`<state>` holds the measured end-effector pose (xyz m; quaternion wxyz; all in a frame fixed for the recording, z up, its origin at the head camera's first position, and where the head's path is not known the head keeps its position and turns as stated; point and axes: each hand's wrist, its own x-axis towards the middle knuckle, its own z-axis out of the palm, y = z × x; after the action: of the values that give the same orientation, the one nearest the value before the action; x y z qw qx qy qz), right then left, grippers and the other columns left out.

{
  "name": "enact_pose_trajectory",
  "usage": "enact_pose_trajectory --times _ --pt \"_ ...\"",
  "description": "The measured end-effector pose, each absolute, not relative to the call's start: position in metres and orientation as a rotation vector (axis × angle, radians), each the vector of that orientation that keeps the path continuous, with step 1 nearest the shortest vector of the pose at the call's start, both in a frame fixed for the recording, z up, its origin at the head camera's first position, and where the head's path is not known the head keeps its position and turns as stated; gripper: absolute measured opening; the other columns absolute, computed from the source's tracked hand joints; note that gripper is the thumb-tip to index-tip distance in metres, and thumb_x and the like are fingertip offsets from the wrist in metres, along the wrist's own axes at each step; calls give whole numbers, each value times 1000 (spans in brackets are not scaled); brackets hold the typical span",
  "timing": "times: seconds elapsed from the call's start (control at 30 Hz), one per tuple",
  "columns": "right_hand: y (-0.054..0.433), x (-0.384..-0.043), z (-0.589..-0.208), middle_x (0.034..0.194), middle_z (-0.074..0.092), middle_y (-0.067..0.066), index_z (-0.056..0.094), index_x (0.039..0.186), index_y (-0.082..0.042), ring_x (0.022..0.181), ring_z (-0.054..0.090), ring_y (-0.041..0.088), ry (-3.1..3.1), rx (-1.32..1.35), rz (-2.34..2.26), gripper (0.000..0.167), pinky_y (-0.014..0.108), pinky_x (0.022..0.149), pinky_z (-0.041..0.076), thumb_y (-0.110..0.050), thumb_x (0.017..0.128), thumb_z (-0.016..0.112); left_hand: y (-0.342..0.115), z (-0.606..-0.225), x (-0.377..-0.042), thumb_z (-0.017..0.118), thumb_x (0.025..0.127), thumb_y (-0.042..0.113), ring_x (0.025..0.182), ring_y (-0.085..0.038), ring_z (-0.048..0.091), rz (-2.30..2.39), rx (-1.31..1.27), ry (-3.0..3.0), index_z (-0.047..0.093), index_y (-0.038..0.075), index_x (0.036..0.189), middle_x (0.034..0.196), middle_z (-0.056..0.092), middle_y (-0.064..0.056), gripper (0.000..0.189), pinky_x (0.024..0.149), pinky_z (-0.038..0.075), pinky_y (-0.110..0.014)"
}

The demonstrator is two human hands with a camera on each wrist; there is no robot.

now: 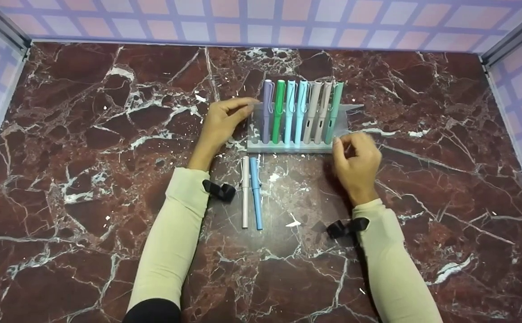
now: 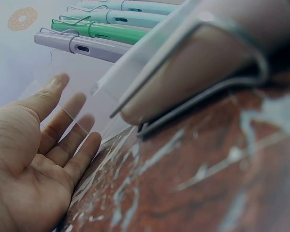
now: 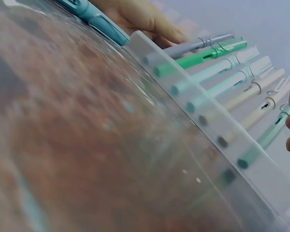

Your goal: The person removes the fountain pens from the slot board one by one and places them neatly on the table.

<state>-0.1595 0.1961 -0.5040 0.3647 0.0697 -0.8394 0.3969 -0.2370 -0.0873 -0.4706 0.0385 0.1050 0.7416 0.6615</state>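
We see seven pens (image 1: 300, 113) in the clear stand (image 1: 290, 150). Our left hand (image 1: 222, 122), fingers nearly straight, is at its left edge; our right hand (image 1: 359, 160) curls by its near right corner, pinching or not we cannot tell. A silver pen (image 1: 245, 197) and blue pen (image 1: 256, 197) lie just nearer.

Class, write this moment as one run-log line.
left hand: at left edge of pen stand | right hand: at its right end | seven pens: in stand | table: silver pen, blue pen lying loose
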Motion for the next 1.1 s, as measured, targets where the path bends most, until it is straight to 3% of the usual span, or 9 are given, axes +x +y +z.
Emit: enact_pose_trajectory --times 0.17,0.3,0.4,0.53,0.77,0.93,1.1 --pt "199 -162 -503 94 66 14 68 86 -1 89 55 33 -2241 131 978 13 40 81 38 -12 81 72 -88 -467 -235 65 98 10 77 -24 65 2038 323 2263 74 3 114 119 73 -13 20 60 50 -23" --pt "199 -162 -504 109 69 15 70 107 -1 103 60 33 -2362 125 1005 26 45 91 41 -14 84 74 -88 -466 -234 65 98 10 81 -30 65 2033 323 2274 73 2 115 118 73 -12 21 62 51 -25" --pt "199 -162 -504 114 70 19 68 117 2 108 62 36 -2461 126 1053 35 48 97 45 -14 87 75 -87 -466 -234 64 98 10 88 -32 67 2023 330 2283 72 1 115 119 72 -13 21 70 54 -29" --pt "197 -161 -502 109 73 18 68 120 3 105 61 36 -2542 76 1125 36 48 96 46 -17 90 74 -87 -466 -234 64 98 9 106 -28 68 2028 355 2284 72 0 116 120 72 -14 21 91 53 -29" --pt "196 -161 -500 97 73 16 72 112 0 92 60 34 -2554 -6 1181 25 44 82 44 -14 91 73 -87 -468 -236 65 97 11 93 -31 67 2023 325 2266 74 6 115 119 73 -10 20 76 55 -28" --pt "196 -161 -501 95 73 15 72 110 0 88 59 33 -2549 2 1198 23 41 79 43 -14 91 73 -87 -464 -234 65 98 12 105 -33 66 2013 334 2279 73 3 116 121 72 -11 22 89 54 -31" --pt "196 -161 -500 95 73 16 72 109 1 89 60 34 -2540 -3 1211 23 41 81 43 -13 91 73 -87 -462 -232 65 98 13 107 -33 66 2002 334 2284 72 2 117 122 72 -12 23 94 53 -33"
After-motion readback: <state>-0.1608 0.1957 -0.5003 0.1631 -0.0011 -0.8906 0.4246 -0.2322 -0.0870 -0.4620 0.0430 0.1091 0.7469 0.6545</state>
